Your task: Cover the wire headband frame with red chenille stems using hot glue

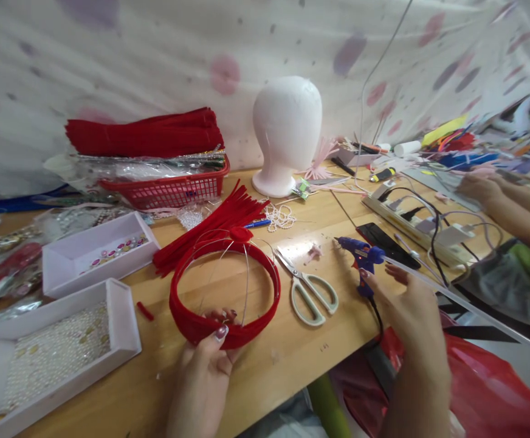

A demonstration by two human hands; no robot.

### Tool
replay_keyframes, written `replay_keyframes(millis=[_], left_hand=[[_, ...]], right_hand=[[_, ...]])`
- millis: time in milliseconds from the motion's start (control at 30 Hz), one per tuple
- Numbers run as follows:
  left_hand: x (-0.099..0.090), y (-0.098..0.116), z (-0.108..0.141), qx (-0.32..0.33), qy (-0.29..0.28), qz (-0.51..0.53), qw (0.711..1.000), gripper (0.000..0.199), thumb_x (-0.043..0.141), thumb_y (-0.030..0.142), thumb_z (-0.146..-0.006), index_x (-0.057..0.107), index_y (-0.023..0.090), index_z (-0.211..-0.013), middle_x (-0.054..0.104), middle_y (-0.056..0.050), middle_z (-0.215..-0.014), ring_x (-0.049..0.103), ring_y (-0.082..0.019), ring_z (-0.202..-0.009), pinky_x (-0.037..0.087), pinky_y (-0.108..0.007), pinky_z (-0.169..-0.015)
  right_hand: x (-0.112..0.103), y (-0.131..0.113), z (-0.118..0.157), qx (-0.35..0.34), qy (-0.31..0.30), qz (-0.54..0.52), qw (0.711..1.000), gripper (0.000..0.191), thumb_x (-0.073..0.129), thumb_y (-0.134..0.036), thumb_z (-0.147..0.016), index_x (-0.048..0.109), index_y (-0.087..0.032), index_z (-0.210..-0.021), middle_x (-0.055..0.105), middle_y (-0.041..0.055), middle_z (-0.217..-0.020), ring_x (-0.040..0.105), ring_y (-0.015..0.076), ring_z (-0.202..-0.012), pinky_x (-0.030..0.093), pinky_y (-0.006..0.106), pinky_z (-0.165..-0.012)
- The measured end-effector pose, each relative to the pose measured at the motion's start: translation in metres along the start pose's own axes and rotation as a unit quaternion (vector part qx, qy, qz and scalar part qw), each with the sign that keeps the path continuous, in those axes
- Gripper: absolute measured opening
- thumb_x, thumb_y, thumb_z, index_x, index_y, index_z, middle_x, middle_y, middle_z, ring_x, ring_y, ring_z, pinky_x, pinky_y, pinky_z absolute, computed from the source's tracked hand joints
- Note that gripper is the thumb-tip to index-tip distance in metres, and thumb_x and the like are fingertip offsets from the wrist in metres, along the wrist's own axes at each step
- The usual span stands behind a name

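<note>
A round red band (271, 304) is held at its near side in my left hand (205, 377), pinched between thumb and fingers. Thin wires rise from the band, and a small red disc (240, 234) sits at its far side. My right hand (408, 310) is beside the handle of a blue glue gun (360, 255), fingers apart and not wrapped around it; whether a fingertip touches the handle I cannot tell. A long clear glue stick (465, 298) sticks out of the gun's back. Scissors with pale handles (313, 295) lie between the band and the gun.
A white foam head (287, 134) stands at the back. Left are a red basket (169, 190), red strips (214, 225) and white boxes of beads (126, 325). A power strip (415, 231) with cords and a phone (388, 244) lie right. Another person's hands (484, 188) are at far right.
</note>
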State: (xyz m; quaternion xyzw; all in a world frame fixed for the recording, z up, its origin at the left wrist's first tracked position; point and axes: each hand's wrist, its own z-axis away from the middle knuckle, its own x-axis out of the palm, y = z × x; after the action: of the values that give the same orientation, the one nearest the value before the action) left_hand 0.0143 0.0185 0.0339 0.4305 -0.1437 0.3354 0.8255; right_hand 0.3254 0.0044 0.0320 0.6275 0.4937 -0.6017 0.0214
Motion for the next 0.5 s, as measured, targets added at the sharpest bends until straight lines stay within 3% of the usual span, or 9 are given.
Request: replay_keyframes(millis=[67,167,333,500], left_hand=[[0.001,0.001,0.000,-0.009,-0.001,-0.007,1.000,0.028,0.084,0.015,-0.048,0.072,0.022,-0.072,0.078,-0.001,-0.074,0.078,-0.025,-0.077,0.067,-0.035,-0.073],[-0.001,0.002,-0.001,-0.010,-0.014,-0.009,1.000,0.023,0.084,0.017,-0.052,0.072,0.021,-0.071,0.078,-0.002,-0.075,0.077,-0.024,-0.076,0.067,-0.036,-0.075],[-0.009,-0.002,-0.002,-0.024,-0.037,0.035,0.998,0.017,0.084,0.020,-0.063,0.075,0.021,-0.078,0.079,-0.002,-0.081,0.075,-0.021,-0.077,0.067,-0.043,-0.083],[-0.009,-0.003,-0.001,-0.051,-0.021,0.052,0.997,0.026,0.090,0.017,-0.060,0.074,0.020,-0.081,0.078,-0.002,-0.083,0.076,-0.023,-0.081,0.069,-0.042,-0.076]], right_hand=[[0.009,-0.004,-0.002,-0.015,0.002,-0.009,1.000,0.077,0.053,-0.083,-0.071,0.071,-0.015,-0.101,0.073,0.0241,-0.113,0.065,0.0400,-0.110,0.047,0.053,-0.094],[0.020,-0.008,-0.005,-0.034,-0.002,-0.016,0.999,0.066,0.054,-0.078,-0.075,0.073,-0.017,-0.093,0.075,0.0216,-0.103,0.065,0.0397,-0.106,0.045,0.053,-0.095],[0.032,-0.005,-0.013,-0.048,-0.010,-0.020,0.999,0.045,0.063,-0.064,-0.076,0.070,-0.020,-0.072,0.074,0.0173,-0.080,0.067,0.0366,-0.088,0.047,0.049,-0.086],[0.026,-0.003,-0.007,-0.019,0.054,-0.046,0.997,0.045,0.064,-0.061,-0.078,0.072,-0.016,-0.080,0.074,0.0184,-0.084,0.069,0.0396,-0.091,0.050,0.046,-0.076]])
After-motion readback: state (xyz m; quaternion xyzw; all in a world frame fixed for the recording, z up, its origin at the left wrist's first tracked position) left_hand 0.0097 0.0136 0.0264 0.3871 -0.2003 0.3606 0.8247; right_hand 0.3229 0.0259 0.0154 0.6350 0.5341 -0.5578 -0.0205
